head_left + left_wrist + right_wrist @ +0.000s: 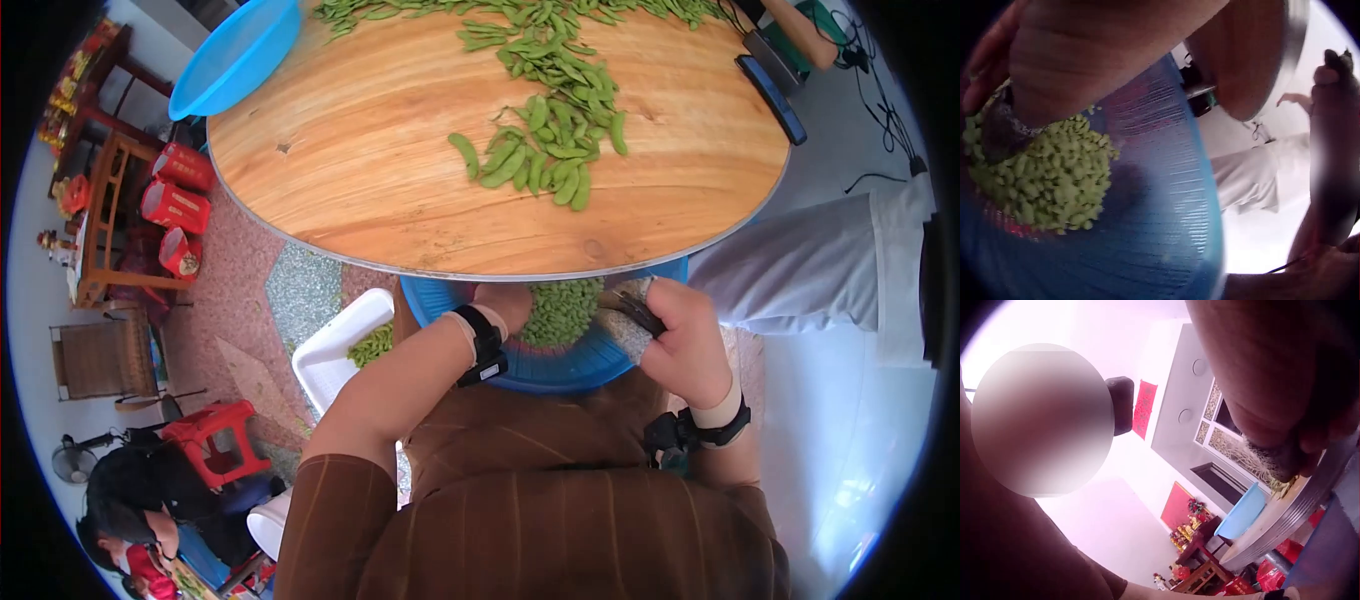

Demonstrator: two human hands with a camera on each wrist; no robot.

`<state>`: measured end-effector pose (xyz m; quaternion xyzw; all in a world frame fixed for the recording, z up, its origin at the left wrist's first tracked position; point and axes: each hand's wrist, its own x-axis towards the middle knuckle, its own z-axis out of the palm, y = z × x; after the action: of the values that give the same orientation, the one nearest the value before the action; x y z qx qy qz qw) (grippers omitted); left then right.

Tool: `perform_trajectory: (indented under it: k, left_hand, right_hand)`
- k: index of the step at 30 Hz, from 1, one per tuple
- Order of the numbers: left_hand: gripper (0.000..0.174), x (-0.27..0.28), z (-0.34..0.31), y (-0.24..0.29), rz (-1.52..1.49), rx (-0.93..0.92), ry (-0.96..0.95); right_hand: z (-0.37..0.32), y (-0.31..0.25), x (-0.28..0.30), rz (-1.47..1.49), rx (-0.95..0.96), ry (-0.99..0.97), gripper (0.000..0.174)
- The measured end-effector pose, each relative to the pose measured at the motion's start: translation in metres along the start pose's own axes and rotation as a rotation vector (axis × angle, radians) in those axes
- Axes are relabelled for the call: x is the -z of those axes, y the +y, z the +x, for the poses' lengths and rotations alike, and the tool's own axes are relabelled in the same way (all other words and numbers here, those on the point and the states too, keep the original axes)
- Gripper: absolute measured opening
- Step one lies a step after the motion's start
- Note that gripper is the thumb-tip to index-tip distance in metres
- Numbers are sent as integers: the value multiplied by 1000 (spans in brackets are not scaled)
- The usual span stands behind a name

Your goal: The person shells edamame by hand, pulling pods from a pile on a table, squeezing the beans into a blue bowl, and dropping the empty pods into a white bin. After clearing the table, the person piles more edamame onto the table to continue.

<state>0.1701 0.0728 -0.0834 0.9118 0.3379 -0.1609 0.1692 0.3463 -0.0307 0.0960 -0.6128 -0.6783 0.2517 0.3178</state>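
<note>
The right hand [1272,369] filled the upper right, close and blurred, its fingers curled round a dark grey bristly piece [1271,461]. Just below ran the metal-rimmed round wooden counter [1285,519], carrying a light blue plastic basin [1242,515] and a few green scraps [1282,485]. Beyond, a red cloth hanging [1145,407] showed on the pale wall.

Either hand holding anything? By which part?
The right hand grips a dark grey object by one end; what it is cannot be told. Fingers of the left hand are hidden under the table edge, so cannot tell.
</note>
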Motion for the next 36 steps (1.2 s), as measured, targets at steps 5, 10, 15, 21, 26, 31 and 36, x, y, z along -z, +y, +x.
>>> perform_trajectory:
  k: [5, 10, 15, 21, 26, 31, 36]
  left_hand:
    - [24, -16, 8, -6, -19, -62, -405]
    - [32, -18, 8, -8, -24, -80, -376]
    - [28, 17, -15, 2, -347, -135, 67]
    - [21, 65, -98, -16, -636, -9, 323]
    - [25, 43, -198, -65, -320, 378, 344]
    - [39, 25, -237, -64, -123, 656, 352]
    - [34, 77, -196, -33, -484, 298, 483]
  right_hand:
    - [-17, 18, 15, 94, -133, 76, 11]
    - [-19, 33, 20, 94, -121, 61, 12]
    - [12, 12, 25, 48, 0, 183, 16]
    - [67, 0, -6, -212, 115, 287, 22]
    - [80, 6, -21, -369, 27, 275, 20]
    - [68, 13, -4, -381, 42, 321, 17]
    - [57, 18, 24, 15, -123, 371, 14]
